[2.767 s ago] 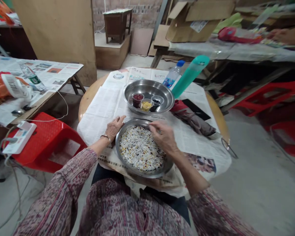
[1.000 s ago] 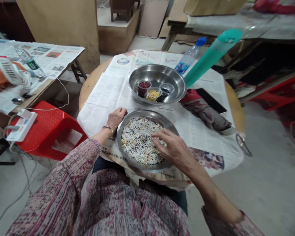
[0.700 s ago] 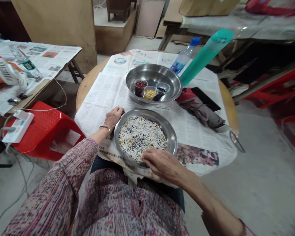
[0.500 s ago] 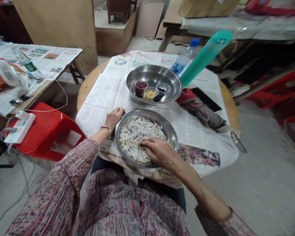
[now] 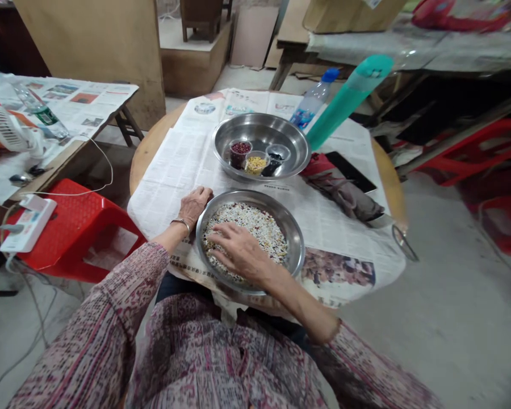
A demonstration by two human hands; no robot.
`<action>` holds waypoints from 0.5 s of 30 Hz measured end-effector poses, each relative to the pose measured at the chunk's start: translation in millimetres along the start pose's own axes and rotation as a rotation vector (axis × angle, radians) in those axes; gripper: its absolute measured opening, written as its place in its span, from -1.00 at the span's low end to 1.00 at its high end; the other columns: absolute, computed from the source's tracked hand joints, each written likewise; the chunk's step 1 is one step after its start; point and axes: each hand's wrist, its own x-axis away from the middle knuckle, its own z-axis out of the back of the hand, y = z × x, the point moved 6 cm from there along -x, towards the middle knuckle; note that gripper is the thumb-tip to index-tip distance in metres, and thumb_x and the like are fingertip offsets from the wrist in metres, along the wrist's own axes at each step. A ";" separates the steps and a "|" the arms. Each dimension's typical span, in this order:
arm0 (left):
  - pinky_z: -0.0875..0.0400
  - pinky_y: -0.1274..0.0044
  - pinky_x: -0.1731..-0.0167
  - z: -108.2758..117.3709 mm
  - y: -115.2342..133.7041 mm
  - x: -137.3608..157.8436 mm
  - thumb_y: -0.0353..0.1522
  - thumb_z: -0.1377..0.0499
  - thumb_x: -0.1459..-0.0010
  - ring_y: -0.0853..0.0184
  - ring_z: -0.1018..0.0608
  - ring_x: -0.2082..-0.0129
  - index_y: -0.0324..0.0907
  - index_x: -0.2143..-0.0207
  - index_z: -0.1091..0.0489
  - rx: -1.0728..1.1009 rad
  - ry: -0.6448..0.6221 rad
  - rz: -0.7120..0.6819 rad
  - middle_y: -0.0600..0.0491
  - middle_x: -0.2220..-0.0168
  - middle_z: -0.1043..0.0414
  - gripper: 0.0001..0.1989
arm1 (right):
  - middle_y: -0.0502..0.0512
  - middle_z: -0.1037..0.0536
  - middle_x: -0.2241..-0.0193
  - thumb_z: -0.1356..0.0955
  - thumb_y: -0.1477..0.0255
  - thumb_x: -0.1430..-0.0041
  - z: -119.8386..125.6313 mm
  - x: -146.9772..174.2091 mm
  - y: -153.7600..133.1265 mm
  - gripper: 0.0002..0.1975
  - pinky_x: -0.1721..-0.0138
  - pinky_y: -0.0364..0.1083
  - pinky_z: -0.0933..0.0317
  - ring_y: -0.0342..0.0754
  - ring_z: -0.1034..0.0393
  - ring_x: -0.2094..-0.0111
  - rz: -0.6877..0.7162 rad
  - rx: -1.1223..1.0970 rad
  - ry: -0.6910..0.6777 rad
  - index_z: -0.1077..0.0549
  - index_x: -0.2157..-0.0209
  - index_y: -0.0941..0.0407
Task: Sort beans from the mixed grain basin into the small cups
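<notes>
A steel plate (image 5: 297, 245) full of mixed white, yellow and dark grains (image 5: 267, 228) lies on a newspaper-covered round table (image 5: 151, 153) in front of me. My right hand (image 5: 238, 251) rests flat on the grains, fingers spread toward the left side of the plate. My left hand (image 5: 195, 204) holds the plate's left rim; a bangle circles that wrist. Behind the plate stands a steel bowl (image 5: 293, 145) with three small cups: red beans (image 5: 239, 149), yellow grains (image 5: 256, 165) and dark beans (image 5: 275, 159).
A teal bottle (image 5: 344, 102) and a clear water bottle (image 5: 311, 105) stand behind the bowl. A folded cloth (image 5: 344, 196) and a dark phone (image 5: 351, 170) lie at right. A red stool (image 5: 76, 227) and a side table (image 5: 68, 113) are at left.
My right hand has swept across the grains from the plate's right side, along its near edge, to the left half. The left hand stayed on the rim.
</notes>
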 end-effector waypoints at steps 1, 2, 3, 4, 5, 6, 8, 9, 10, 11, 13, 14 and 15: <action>-0.32 0.53 0.27 0.0 -0.1 -0.1 -0.33 -0.02 -0.37 0.30 -0.52 0.11 -0.12 0.07 -0.37 0.001 -0.001 0.001 -0.02 0.09 -0.46 -0.82 | 0.22 -0.47 0.02 -0.27 0.44 -0.28 -4.6 -1.0 -7.7 -0.77 -0.02 0.11 -0.25 0.08 -0.28 -0.03 0.039 -0.017 -0.016 -0.45 0.06 0.12; -0.32 0.53 0.27 0.2 -0.2 -0.2 -0.33 -0.02 -0.37 0.30 -0.52 0.11 -0.12 0.07 -0.37 0.002 -0.002 0.001 -0.02 0.09 -0.46 -0.82 | 0.21 -0.48 0.04 -0.27 0.45 -0.28 -8.3 -1.3 -12.1 -0.79 -0.02 0.10 -0.24 0.07 -0.28 -0.03 0.058 -0.019 -0.029 -0.46 0.09 0.12; -0.32 0.53 0.27 0.5 -0.1 -0.1 -0.33 -0.02 -0.37 0.30 -0.52 0.10 -0.12 0.07 -0.37 0.005 -0.003 0.001 -0.02 0.09 -0.46 -0.82 | 0.21 -0.48 0.06 -0.27 0.46 -0.27 -11.1 -0.9 -13.6 -0.82 -0.03 0.10 -0.23 0.06 -0.28 -0.02 0.066 -0.005 -0.043 -0.46 0.13 0.13; -0.33 0.53 0.27 0.9 0.1 -0.1 -0.33 -0.02 -0.37 0.30 -0.52 0.10 -0.12 0.07 -0.37 0.008 -0.001 0.000 -0.02 0.09 -0.46 -0.82 | 0.21 -0.48 0.07 -0.27 0.48 -0.26 -12.5 0.3 -12.1 -0.83 -0.03 0.10 -0.22 0.07 -0.28 -0.02 0.063 0.024 -0.054 -0.47 0.17 0.13; -0.33 0.53 0.26 1.5 0.4 0.1 -0.33 -0.02 -0.37 0.30 -0.52 0.10 -0.12 0.07 -0.37 0.012 0.002 -0.002 -0.02 0.10 -0.46 -0.82 | 0.22 -0.48 0.07 -0.28 0.50 -0.24 -12.3 2.3 -8.0 -0.85 -0.04 0.10 -0.21 0.08 -0.28 -0.03 0.051 0.065 -0.060 -0.47 0.20 0.14; -0.33 0.53 0.26 2.0 0.7 0.3 -0.33 -0.03 -0.37 0.30 -0.52 0.10 -0.12 0.07 -0.37 0.016 0.005 -0.003 -0.02 0.10 -0.46 -0.83 | 0.23 -0.48 0.07 -0.28 0.51 -0.23 -10.4 5.1 -1.7 -0.85 -0.05 0.12 -0.20 0.10 -0.27 -0.04 0.032 0.108 -0.059 -0.47 0.21 0.14; -0.34 0.53 0.26 2.7 1.2 0.5 -0.34 -0.03 -0.36 0.30 -0.52 0.11 -0.12 0.08 -0.37 0.023 0.007 -0.005 -0.02 0.10 -0.46 -0.83 | 0.25 -0.49 0.06 -0.28 0.55 -0.21 -2.2 12.8 16.0 -0.84 -0.07 0.14 -0.19 0.13 -0.26 -0.04 -0.030 0.180 -0.033 -0.48 0.22 0.15; -0.34 0.53 0.26 2.8 1.3 0.6 -0.34 -0.03 -0.36 0.30 -0.52 0.11 -0.12 0.08 -0.37 0.025 0.006 -0.005 -0.03 0.11 -0.46 -0.83 | 0.27 -0.49 0.06 -0.28 0.55 -0.21 3.3 17.5 26.5 -0.83 -0.07 0.15 -0.18 0.14 -0.26 -0.04 -0.070 0.200 -0.011 -0.49 0.21 0.15; -0.34 0.53 0.26 2.9 1.3 0.6 -0.35 -0.03 -0.36 0.30 -0.52 0.12 -0.12 0.09 -0.37 0.028 0.006 -0.004 -0.03 0.11 -0.46 -0.84 | 0.28 -0.49 0.06 -0.28 0.55 -0.21 9.1 22.6 37.5 -0.82 -0.06 0.16 -0.19 0.15 -0.27 -0.05 -0.117 0.213 0.013 -0.50 0.21 0.15; -0.34 0.53 0.26 2.8 1.3 0.6 -0.34 -0.03 -0.36 0.30 -0.52 0.12 -0.12 0.10 -0.38 0.031 0.006 -0.003 -0.03 0.12 -0.46 -0.84 | 0.28 -0.49 0.06 -0.28 0.55 -0.21 14.9 27.9 48.8 -0.83 -0.05 0.16 -0.20 0.16 -0.27 -0.04 -0.169 0.222 0.040 -0.50 0.22 0.15; -0.35 0.53 0.27 2.8 1.2 0.3 -0.35 -0.03 -0.36 0.30 -0.52 0.13 -0.12 0.11 -0.38 0.039 0.009 -0.004 -0.03 0.13 -0.46 -0.84 | 0.29 -0.49 0.06 -0.28 0.54 -0.21 26.0 38.0 69.2 -0.83 -0.02 0.15 -0.23 0.17 -0.28 -0.02 -0.273 0.236 0.105 -0.51 0.24 0.15; -0.35 0.53 0.27 2.8 1.1 0.2 -0.35 -0.03 -0.36 0.30 -0.52 0.13 -0.12 0.11 -0.38 0.043 0.013 -0.006 -0.03 0.13 -0.46 -0.84 | 0.29 -0.49 0.07 -0.27 0.54 -0.21 30.6 42.1 76.9 -0.82 0.00 0.13 -0.25 0.16 -0.30 0.00 -0.312 0.234 0.139 -0.51 0.24 0.15; -0.35 0.53 0.27 2.8 1.1 0.0 -0.35 -0.04 -0.36 0.30 -0.52 0.13 -0.12 0.11 -0.38 0.045 0.014 -0.007 -0.03 0.13 -0.46 -0.84 | 0.28 -0.49 0.08 -0.27 0.53 -0.21 34.0 45.1 82.7 -0.81 0.02 0.11 -0.27 0.15 -0.31 0.01 -0.341 0.227 0.169 -0.50 0.22 0.15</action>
